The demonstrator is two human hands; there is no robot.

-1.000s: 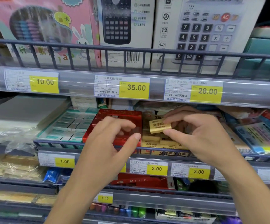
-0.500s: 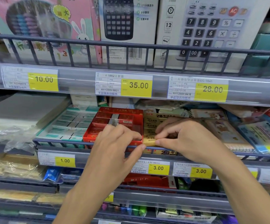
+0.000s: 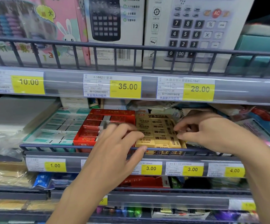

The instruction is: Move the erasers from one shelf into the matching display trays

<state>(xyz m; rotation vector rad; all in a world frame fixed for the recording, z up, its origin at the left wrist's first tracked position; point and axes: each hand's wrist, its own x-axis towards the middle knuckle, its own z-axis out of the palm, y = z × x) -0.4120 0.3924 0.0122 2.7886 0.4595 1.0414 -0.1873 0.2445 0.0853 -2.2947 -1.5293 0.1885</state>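
1. Grip state, left hand [image 3: 114,149]: fingers loosely curled over the seam between the red tray [image 3: 98,126] and the yellow tray [image 3: 159,152]. Nothing is pinched. The fingertips lie on or just above the red tray's right edge; motion blur hides whether they touch. The thumb lies along the shelf rail [image 3: 50,147].
2. Grip state, right hand [image 3: 211,135]: fingers bent inward, tips at the right-hand column of yellow erasers [image 3: 156,131]. Whether an eraser is pinched or only pressed cannot be told; the fingertips cover the contact point.
3. Layout, left to right: a teal tray [image 3: 53,126] of white erasers, then the red tray of red-sleeved erasers, then the yellow tray. All three sit side by side on the middle shelf, behind the rail. The yellow tray appears nearly full, its erasers in flat rows.
4. Step in hand (judgement): seating a yellow eraser into its matching tray. The right hand places and levels it; the left hand steadies the trays.
5. Next move (judgement): free the right fingers without dragging neighbouring erasers out of line, then reach for the next loose eraser. No loose erasers can be made out in this view.
6. Caution: the erasers pack tightly, so a tilted piece could ride up over the row.
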